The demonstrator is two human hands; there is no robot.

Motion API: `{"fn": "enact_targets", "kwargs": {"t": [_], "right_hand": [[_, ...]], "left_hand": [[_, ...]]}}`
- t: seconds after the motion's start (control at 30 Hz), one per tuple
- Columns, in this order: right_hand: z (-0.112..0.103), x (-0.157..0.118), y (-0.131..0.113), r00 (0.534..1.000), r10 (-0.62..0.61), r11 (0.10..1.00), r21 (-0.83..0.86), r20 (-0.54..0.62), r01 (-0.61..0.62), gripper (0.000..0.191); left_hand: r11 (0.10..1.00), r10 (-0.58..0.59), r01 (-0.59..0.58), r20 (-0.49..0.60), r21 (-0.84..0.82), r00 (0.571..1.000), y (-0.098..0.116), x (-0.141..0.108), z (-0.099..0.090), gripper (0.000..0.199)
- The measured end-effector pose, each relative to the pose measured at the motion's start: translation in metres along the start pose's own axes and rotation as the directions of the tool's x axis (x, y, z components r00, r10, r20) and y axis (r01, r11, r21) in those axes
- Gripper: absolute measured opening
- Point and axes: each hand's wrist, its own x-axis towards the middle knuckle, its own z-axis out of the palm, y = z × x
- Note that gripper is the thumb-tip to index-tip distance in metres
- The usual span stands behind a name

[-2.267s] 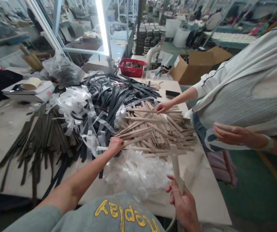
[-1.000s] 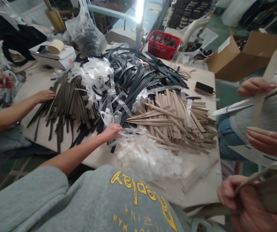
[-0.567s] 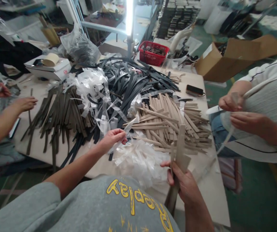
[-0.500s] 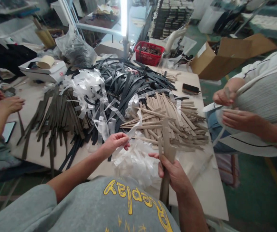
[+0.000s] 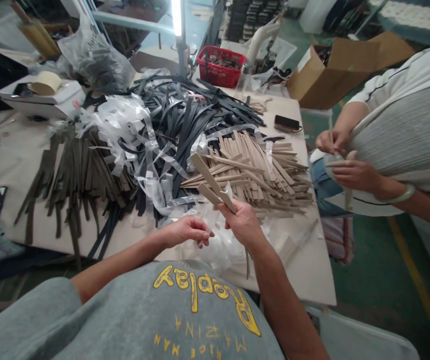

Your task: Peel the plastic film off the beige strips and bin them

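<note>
The right hand (image 5: 240,225) grips a small bunch of tan strips (image 5: 210,179), its fingers closed around their lower part, with the upper ends fanning out beyond the fingertips. The strips appear thin, light and fairly stiff, like a coated board or leather-type stock, and are best taken by the narrow shanks, as here; the flat faces may slip against one another if the grip loosens. The left hand (image 5: 187,232) is just left of those fingers, its fingers loosely curled and partly open, with nothing visibly held. Directly beneath both hands lies clear film (image 5: 218,247), soft and light, apt to cling or drift. Just beyond the right fingertips is a tan pile (image 5: 260,172) of similar strips, and farther past the left fingers lie dark strips (image 5: 185,130) in a loose heap on the table (image 5: 312,272). Well beyond the fingers, a red basket (image 5: 218,65) holds small dark pieces, its contents not clearly identifiable. A carton (image 5: 312,75) stands farther off, its contents hidden. Well to the right of the fingers, a co-worker's hands (image 5: 344,160) work at a strip.
</note>
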Motion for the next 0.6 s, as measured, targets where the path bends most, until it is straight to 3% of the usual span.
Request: {"fn": "enact_targets", "kwargs": {"t": [0.27, 0.6], "right_hand": [[-0.001, -0.001, 0.004, 1.000, -0.028, 0.999, -0.030, 0.004, 0.028, 0.035], [-0.001, 0.001, 0.005, 0.999, 0.024, 0.999, 0.034, -0.027, -0.023, 0.038]], "left_hand": [[0.985, -0.133, 0.146, 0.135, -0.094, 0.982, -0.010, 0.003, -0.002, 0.031], [0.997, -0.001, -0.004, -0.072, -0.072, 0.997, -0.007, 0.001, 0.018, 0.024]]}}
